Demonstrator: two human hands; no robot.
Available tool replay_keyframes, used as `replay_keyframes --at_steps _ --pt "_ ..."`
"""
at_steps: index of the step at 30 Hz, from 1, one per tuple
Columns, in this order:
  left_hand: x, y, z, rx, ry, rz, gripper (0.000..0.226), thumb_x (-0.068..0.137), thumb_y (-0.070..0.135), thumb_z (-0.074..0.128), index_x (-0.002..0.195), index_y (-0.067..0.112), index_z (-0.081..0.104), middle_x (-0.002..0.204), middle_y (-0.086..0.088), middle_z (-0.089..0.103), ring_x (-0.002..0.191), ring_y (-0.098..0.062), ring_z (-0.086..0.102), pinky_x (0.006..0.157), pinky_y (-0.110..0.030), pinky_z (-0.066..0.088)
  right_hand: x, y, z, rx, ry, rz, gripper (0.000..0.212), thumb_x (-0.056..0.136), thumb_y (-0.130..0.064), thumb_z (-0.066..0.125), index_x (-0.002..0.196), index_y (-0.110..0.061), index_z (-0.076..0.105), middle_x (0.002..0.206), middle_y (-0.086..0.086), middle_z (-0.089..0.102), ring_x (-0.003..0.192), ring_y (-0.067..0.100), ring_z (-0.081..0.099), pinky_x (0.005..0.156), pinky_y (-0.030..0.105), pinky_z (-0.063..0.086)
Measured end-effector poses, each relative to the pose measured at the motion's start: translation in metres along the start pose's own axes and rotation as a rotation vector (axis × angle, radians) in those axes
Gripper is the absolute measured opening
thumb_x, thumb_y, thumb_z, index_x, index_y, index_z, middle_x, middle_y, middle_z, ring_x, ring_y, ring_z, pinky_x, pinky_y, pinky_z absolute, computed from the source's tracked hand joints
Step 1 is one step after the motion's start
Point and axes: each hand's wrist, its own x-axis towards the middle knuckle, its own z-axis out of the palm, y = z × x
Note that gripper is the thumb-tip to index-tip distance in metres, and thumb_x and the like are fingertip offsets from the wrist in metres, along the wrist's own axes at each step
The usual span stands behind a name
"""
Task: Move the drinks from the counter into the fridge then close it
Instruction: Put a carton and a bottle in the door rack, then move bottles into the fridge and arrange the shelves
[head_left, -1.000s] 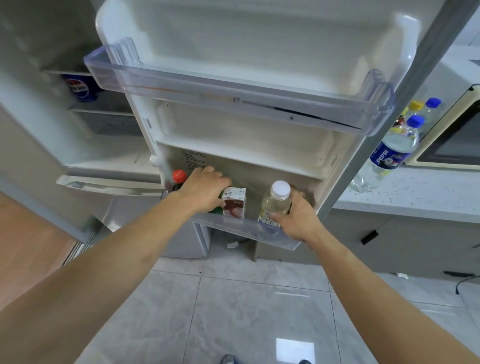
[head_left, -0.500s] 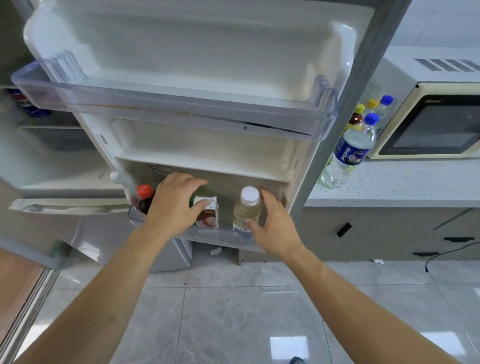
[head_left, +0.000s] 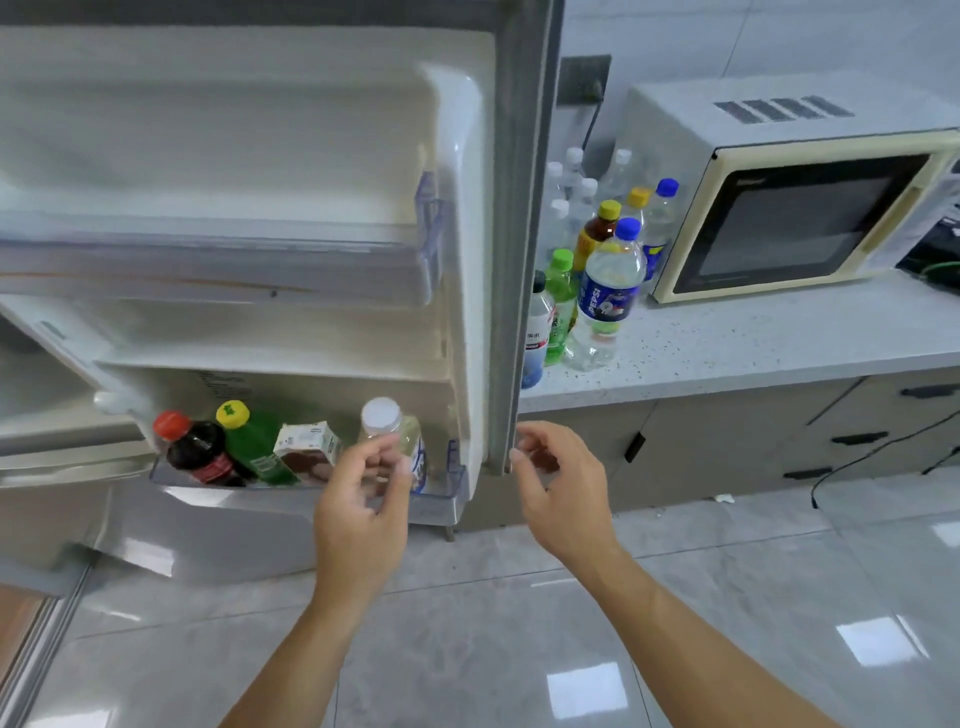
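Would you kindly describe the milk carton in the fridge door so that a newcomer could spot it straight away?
Find the open fridge door and look down to its lowest shelf, where four drinks stand in a row. The carton is third from the left, between a green bottle and a white-capped bottle. It is the only box there.

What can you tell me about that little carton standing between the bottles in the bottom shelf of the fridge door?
The small white and brown drink carton looks like coated card, with a folded gable top and a brown picture low on its front. It stands slightly tilted in the clear plastic bottom door shelf, close beside the green yellow-capped bottle on one side, with the pale white-capped bottle on the other. Neither hand touches it; the print is too blurred to read.
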Motion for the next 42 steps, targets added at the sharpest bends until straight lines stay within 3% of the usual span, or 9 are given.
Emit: replay_keyframes --at_steps 7,12,15,22,28,35,37,39,42 --pt "-0.028 0.027 0.084 -0.161 0.061 -0.226 0.027 0.094 0.009 0.063 0.104 0.033 0.066 0.084 0.004 0.069 0.074 -0.011 0.068 0.064 -0.017 0.055 0.007 0.062 -0.079 0.125 0.002 0.174 0.022 0.09 -0.008 0.067 0.107 -0.022 0.068 0.088 -0.011 0.065 0.082 0.006 0.061 0.07 0.01 0.047" --pt "-0.046 0.039 0.152 -0.246 0.094 -0.368 0.029 0.093 0.011 0.063 0.097 0.039 0.07 0.085 0.001 0.072 0.074 -0.012 0.07 0.06 -0.024 0.057 0.015 0.108 -0.128 0.18 -0.002 0.273 0.019 0.09 -0.011 0.068 0.1 -0.027 0.068 0.08 -0.01 0.066 0.074 0.002 0.06 0.067 0.008 0.046" --pt "-0.057 0.039 0.182 -0.304 0.134 -0.458 0.021 0.093 0.012 0.063 0.102 0.03 0.07 0.083 -0.002 0.073 0.071 -0.012 0.069 0.059 -0.023 0.055 0.021 0.134 -0.15 0.188 -0.035 0.312 0.018 0.091 -0.013 0.067 0.1 -0.028 0.067 0.079 -0.009 0.066 0.075 0.001 0.06 0.067 0.007 0.045" --pt "-0.047 0.051 0.221 -0.259 0.129 -0.502 0.023 0.091 0.016 0.066 0.097 0.038 0.071 0.085 -0.002 0.072 0.072 -0.012 0.07 0.061 -0.024 0.055 0.057 0.169 -0.157 0.17 -0.12 0.391 0.016 0.091 -0.017 0.067 0.102 -0.028 0.066 0.077 -0.008 0.065 0.071 -0.002 0.058 0.064 0.004 0.043" --pt "0.01 0.06 0.237 -0.225 0.14 -0.461 0.018 0.094 0.016 0.064 0.105 0.03 0.066 0.094 0.001 0.07 0.077 -0.006 0.071 0.061 -0.018 0.056 0.125 0.162 -0.137 0.146 -0.148 0.326 0.025 0.09 -0.019 0.068 0.114 -0.023 0.064 0.098 -0.009 0.065 0.081 0.002 0.061 0.074 0.021 0.051" --pt "0.069 0.055 0.249 -0.227 0.157 -0.432 0.026 0.092 0.015 0.063 0.109 0.035 0.058 0.108 0.008 0.065 0.084 -0.009 0.069 0.068 -0.019 0.056 0.219 0.146 -0.115 0.103 -0.079 0.203 0.072 0.08 -0.042 0.078 0.14 -0.027 0.042 0.132 -0.009 0.044 0.11 0.011 0.053 0.09 0.035 0.052" --pt "0.087 0.05 0.25 -0.217 0.163 -0.421 0.034 0.091 0.015 0.066 0.115 0.035 0.055 0.113 0.016 0.062 0.091 0.003 0.066 0.074 -0.015 0.055 0.244 0.142 -0.108 0.119 -0.053 0.154 0.072 0.078 -0.044 0.079 0.138 -0.03 0.042 0.133 -0.011 0.044 0.115 0.012 0.052 0.095 0.039 0.051" --pt "0.098 0.048 0.249 -0.171 0.158 -0.399 0.04 0.09 0.017 0.068 0.121 0.036 0.052 0.112 0.025 0.057 0.088 0.017 0.061 0.068 -0.005 0.049 0.26 0.138 -0.106 0.132 -0.04 0.12 0.068 0.077 -0.047 0.077 0.135 -0.03 0.045 0.131 -0.012 0.047 0.114 0.012 0.053 0.096 0.04 0.051" --pt "0.111 0.042 0.252 -0.118 0.17 -0.405 0.044 0.089 0.024 0.068 0.127 0.037 0.049 0.119 0.02 0.056 0.103 0.01 0.06 0.08 -0.013 0.051 0.28 0.133 -0.103 0.118 -0.044 0.067 0.062 0.079 -0.049 0.075 0.131 -0.027 0.052 0.123 -0.013 0.054 0.113 0.011 0.054 0.095 0.038 0.05"
